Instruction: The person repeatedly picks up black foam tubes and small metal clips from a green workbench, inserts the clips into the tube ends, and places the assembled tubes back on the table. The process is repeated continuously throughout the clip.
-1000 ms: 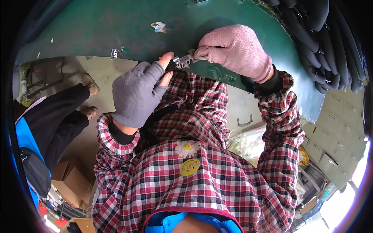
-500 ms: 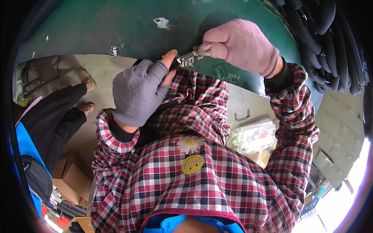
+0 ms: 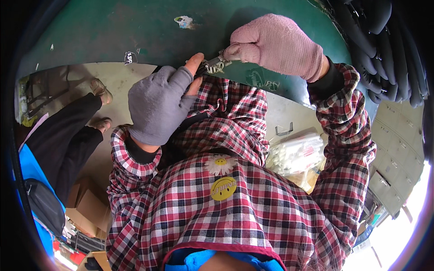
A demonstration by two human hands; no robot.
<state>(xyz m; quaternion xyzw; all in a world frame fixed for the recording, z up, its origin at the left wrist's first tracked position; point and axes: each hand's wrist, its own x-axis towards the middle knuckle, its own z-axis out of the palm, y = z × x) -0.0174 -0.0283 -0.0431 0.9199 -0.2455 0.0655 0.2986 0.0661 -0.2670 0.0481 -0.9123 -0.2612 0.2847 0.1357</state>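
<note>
My left hand (image 3: 160, 101), in a grey glove with bare thumb and fingertip, pinches a small dark piece (image 3: 201, 69) at the near edge of the green table (image 3: 113, 27). Against that piece lies a small silvery metal part (image 3: 216, 66) with jagged edges, whose exact kind I cannot make out. My right hand (image 3: 275, 47), gloved in pink, is closed with its fingertips on the far end of the metal part. Both hands meet over the table edge, above my lap.
Black padded, curved pieces (image 3: 389, 49) are piled at the right of the table. Clear-wrapped white rods (image 3: 296, 153) lie below the edge. A person in dark trousers (image 3: 68, 140) is on the left, near cardboard boxes (image 3: 90, 207). Grey drawers (image 3: 398, 144) stand at right.
Both hands have shifted slightly left, the right one a little more toward the left hand. The metal part has moved with them and stays between them.
</note>
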